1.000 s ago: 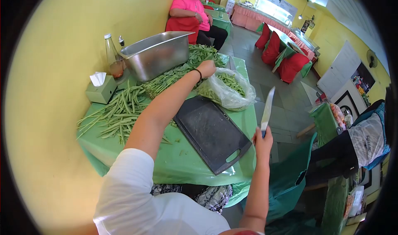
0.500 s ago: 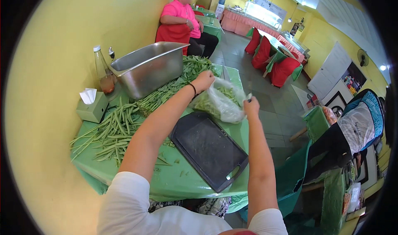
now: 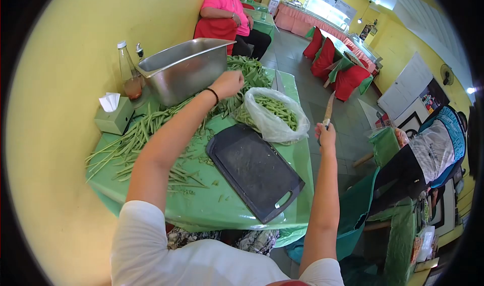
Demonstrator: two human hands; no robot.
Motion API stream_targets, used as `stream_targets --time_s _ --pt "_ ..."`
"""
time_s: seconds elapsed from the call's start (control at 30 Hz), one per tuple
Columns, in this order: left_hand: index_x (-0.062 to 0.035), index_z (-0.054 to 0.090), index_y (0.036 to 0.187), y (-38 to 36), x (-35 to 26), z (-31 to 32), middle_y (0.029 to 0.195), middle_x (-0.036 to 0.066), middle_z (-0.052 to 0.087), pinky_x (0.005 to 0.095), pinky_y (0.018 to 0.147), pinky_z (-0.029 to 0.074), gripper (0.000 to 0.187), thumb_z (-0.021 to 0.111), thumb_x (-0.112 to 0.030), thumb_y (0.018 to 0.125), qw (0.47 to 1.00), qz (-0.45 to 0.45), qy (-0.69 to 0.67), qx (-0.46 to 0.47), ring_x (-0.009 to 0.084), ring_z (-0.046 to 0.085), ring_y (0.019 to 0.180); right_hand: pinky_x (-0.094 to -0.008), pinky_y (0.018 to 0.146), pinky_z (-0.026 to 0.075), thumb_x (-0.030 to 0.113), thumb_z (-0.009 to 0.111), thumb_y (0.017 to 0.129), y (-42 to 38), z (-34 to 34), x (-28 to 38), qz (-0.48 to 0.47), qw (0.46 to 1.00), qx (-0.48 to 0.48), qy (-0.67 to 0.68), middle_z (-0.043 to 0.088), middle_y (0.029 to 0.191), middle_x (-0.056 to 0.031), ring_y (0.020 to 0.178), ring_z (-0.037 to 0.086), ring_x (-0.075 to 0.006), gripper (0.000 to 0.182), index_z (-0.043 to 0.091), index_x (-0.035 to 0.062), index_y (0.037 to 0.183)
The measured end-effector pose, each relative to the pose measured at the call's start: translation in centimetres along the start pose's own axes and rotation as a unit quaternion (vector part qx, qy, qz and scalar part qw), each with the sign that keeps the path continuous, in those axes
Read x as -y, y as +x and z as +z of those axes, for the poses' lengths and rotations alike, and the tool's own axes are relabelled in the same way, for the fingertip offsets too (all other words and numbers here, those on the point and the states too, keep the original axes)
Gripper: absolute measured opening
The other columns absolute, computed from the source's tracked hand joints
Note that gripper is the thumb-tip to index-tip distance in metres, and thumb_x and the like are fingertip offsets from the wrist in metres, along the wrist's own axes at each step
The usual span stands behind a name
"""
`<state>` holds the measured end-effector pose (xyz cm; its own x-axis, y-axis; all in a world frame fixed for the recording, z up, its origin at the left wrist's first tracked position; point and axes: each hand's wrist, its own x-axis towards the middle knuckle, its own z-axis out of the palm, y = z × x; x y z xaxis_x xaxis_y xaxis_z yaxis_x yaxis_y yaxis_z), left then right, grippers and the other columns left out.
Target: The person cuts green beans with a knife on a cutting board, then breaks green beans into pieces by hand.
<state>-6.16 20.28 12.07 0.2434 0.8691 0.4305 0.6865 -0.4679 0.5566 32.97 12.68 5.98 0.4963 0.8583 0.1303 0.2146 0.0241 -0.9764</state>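
My right hand [image 3: 326, 134] grips a knife [image 3: 329, 109], blade pointing up, just right of the table edge. My left hand [image 3: 228, 84] is raised over the leafy greens [image 3: 251, 70], its fingers curled; whether it holds anything is hidden. Between my hands a clear plastic bag [image 3: 287, 133] stands with its mouth spread, and cut green beans [image 3: 277, 110] show inside. A black cutting board [image 3: 254, 172] lies in front of the bag. Long green beans [image 3: 146, 139] are spread over the left of the green-covered table [image 3: 222, 210].
A deep metal pan [image 3: 189, 69] stands behind the greens. Beside it are a glass bottle [image 3: 130, 76] and a tissue box [image 3: 115, 115]. A seated person [image 3: 227, 8] is beyond the table. Another person [image 3: 428, 155] bends at the right.
My left hand has left the bag and moved left over the greens. My right hand has moved right, away from the bag, with the knife raised. The bag's mouth is now wider.
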Motion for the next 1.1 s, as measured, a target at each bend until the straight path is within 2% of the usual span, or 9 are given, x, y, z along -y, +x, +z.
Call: stream_targets --time_s 0.13,0.2,0.3,0.4,0.6,0.7,0.8,0.97,1.1 --pt "0.0002 0.062 0.084 -6.7 -3.4 -6.4 0.080 0.012 0.066 0.0363 0.065 0.048 0.011 0.055 -0.008 0.081 0.997 0.052 -0.048 -0.027 0.0265 0.060 0.069 -0.0210 0.050 0.039 0.010 0.051 0.090 -6.3 -3.6 3.1 -0.006 0.995 0.085 0.055 0.060 0.081 -0.0040 0.059 0.052 -0.0087 0.020 0.055 0.0041 0.108" --pt "0.0018 0.063 0.082 -12.2 -3.9 -10.0 0.076 0.010 0.066 0.0338 0.064 0.047 0.009 0.057 -0.004 0.079 0.982 0.174 0.007 -0.077 0.0253 0.059 0.067 -0.0201 0.049 0.036 0.009 0.050 0.091 -10.0 -5.3 4.0 -0.063 0.983 0.170 -0.017 0.059 0.080 -0.0030 0.056 0.048 -0.0082 0.020 0.056 0.0038 0.109" --pt "0.0011 0.065 0.085 -22.1 -3.8 -15.1 0.071 0.004 0.064 0.0269 0.057 0.043 0.009 0.063 -0.006 0.079 0.994 -0.007 -0.075 -0.076 0.0153 0.052 0.056 -0.0193 0.049 0.034 0.009 0.051 0.091 -15.5 -6.3 5.1 -0.084 0.969 0.228 -0.049 0.057 0.078 -0.0015 0.054 0.045 -0.0068 0.020 0.056 0.0033 0.110" --pt "-0.0005 0.065 0.084 -32.0 -2.5 -17.8 0.064 0.000 0.057 0.0225 0.053 0.039 0.011 0.064 -0.012 0.084 0.970 -0.164 -0.011 -0.178 0.0097 0.045 0.054 -0.0252 0.052 0.040 0.009 0.053 0.090 -19.0 -5.4 4.4 -0.095 0.948 0.267 -0.144 0.059 0.078 -0.0046 0.055 0.049 -0.0134 0.024 0.056 0.0021 0.112" --pt "-0.0024 0.066 0.086 -47.8 -0.6 -16.3 0.058 -0.002 0.050 0.0207 0.048 0.032 0.013 0.058 -0.012 0.090 0.905 -0.336 -0.039 -0.257 0.0072 0.038 0.050 -0.0419 0.070 0.047 0.013 0.063 0.084 -23.4 -1.6 2.2 -0.318 0.839 0.285 -0.339 0.062 0.092 -0.0138 0.077 0.059 -0.0354 0.034 0.056 0.0028 0.116" --pt "-0.0027 0.067 0.088 -49.3 -1.4 -15.9 0.059 -0.002 0.051 0.0204 0.048 0.034 0.012 0.057 -0.009 0.089 0.913 -0.338 -0.034 -0.226 0.0072 0.040 0.050 -0.0398 0.073 0.047 0.015 0.065 0.082 -22.9 0.1 2.3 -0.394 0.794 0.215 -0.409 0.057 0.101 -0.0132 0.085 0.057 -0.0339 0.039 0.056 0.0072 0.119" --pt "-0.0036 0.067 0.091 -48.7 -3.5 -15.2 0.061 -0.002 0.054 0.0203 0.049 0.036 0.011 0.057 -0.008 0.089 0.926 -0.340 -0.037 -0.162 0.0073 0.042 0.050 -0.0344 0.073 0.045 0.012 0.064 0.082 -27.0 0.3 10.7 -0.537 0.766 0.211 -0.285 0.054 0.098 -0.0095 0.078 0.053 -0.0287 0.043 0.055 0.0086 0.125" --pt "-0.0054 0.064 0.105 -47.9 -5.7 -11.0 0.062 0.001 0.055 0.0223 0.053 0.040 0.018 0.061 -0.008 0.086 0.948 -0.302 -0.074 0.070 0.0093 0.048 0.054 -0.0312 0.066 0.043 0.013 0.062 0.083 -37.7 -2.8 19.8 -0.703 0.633 0.285 -0.155 0.055 0.091 -0.0066 0.073 0.051 -0.0238 0.036 0.056 0.0088 0.118" --pt "-0.0038 0.062 0.106 -49.3 -5.5 -9.2 0.064 0.003 0.057 0.0250 0.052 0.040 0.021 0.061 -0.010 0.087 0.941 -0.294 -0.073 0.153 0.0123 0.049 0.054 -0.0292 0.062 0.042 0.015 0.059 0.085 -42.7 -3.6 21.5 -0.747 0.558 0.350 -0.086 0.056 0.085 -0.0062 0.067 0.050 -0.0213 0.030 0.057 0.0077 0.114"
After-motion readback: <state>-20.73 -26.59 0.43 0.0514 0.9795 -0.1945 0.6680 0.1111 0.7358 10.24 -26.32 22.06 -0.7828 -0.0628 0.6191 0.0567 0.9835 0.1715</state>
